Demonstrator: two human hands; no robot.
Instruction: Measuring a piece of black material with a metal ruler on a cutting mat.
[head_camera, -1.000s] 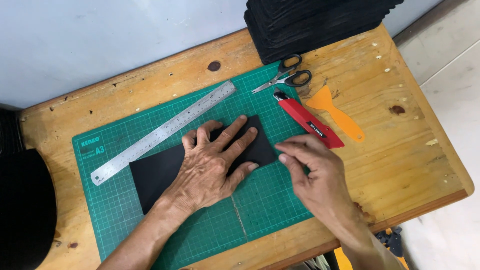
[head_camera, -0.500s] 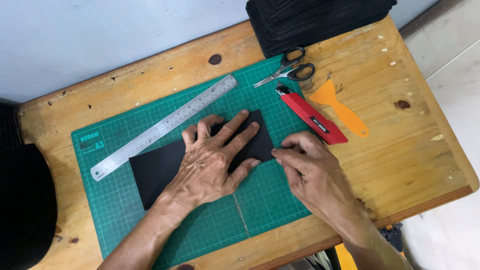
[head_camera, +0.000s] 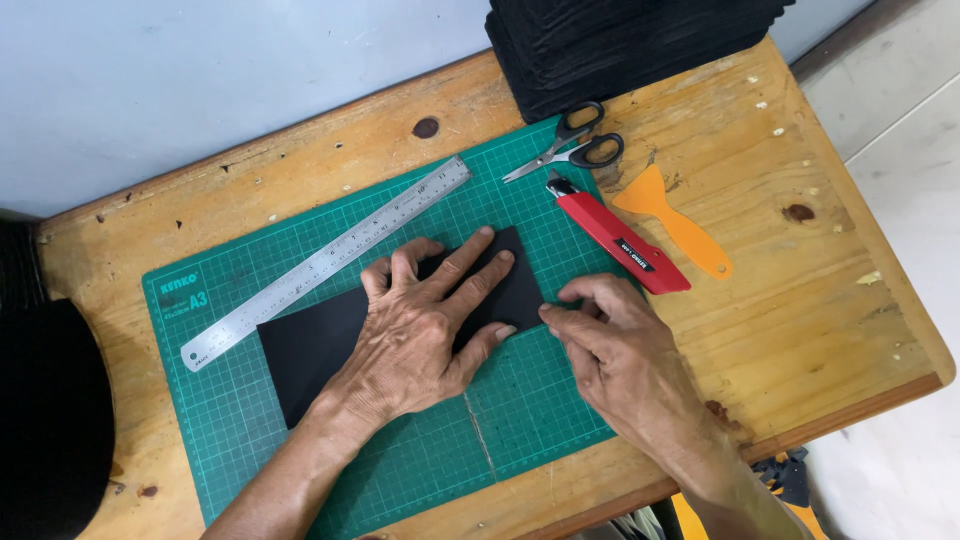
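Pressing my left hand (head_camera: 420, 335) flat, fingers spread, on a black sheet (head_camera: 320, 345) lying mid-mat on the green cutting mat (head_camera: 520, 400); nothing gripped, just held down. My right hand (head_camera: 620, 350) rests w/ curled fingertips touching the sheet's right edge, not closed on anything. Steel ruler (head_camera: 325, 262) lies diagonal just beyond the sheet, toward the mat's far-left corner. Scissors (head_camera: 575, 150), red utility knife (head_camera: 615, 238) & orange scraper (head_camera: 672, 222) sit near the mat's far-right corner. Black stack (head_camera: 620, 45) at the wooden table's (head_camera: 820, 310) far edge.
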